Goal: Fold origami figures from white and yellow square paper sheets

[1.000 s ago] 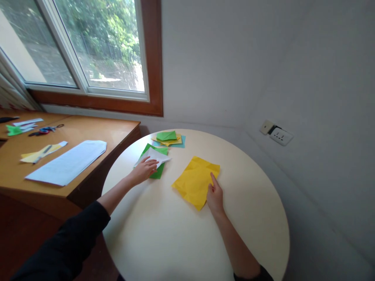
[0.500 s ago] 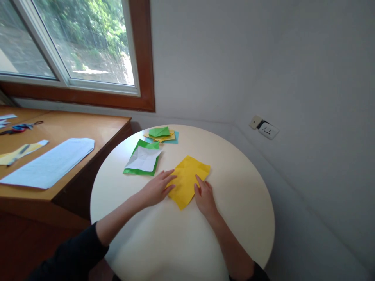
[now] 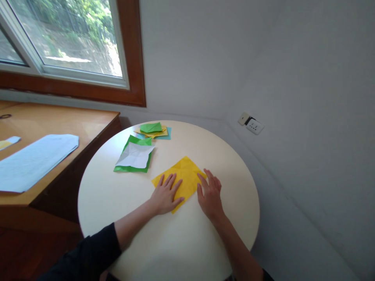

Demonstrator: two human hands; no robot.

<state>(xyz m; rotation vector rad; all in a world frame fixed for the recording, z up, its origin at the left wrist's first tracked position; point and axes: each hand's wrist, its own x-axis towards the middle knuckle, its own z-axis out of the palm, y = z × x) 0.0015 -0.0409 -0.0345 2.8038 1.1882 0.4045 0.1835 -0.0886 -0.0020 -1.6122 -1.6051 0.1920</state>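
A creased sheet of yellow paper (image 3: 187, 177) lies on the round white table (image 3: 187, 242), one corner pointing away from me. Spread flat over its left and lower part is my left hand (image 3: 166, 197), fingers apart. At the right corner, my right hand (image 3: 210, 194) has its fingers loosely bent and separated, with the fingertips at the paper's edge. I cannot tell whether those fingertips press on it. Left of the yellow sheet, a white paper (image 3: 134, 154) rests on top of a green paper (image 3: 130, 169).
Folded green paper (image 3: 150, 127) tops a small pile with yellow and blue paper (image 3: 167, 134) at the table's far side. On the left, a wooden desk (image 3: 96, 121) holds a large white sheet (image 3: 43, 160). A wall socket (image 3: 254, 126) is behind.
My left hand has moved further onto the yellow paper and flattened. The right hand has shifted to the right corner and its fingers have spread. The paper has turned slightly; the view has swung right.
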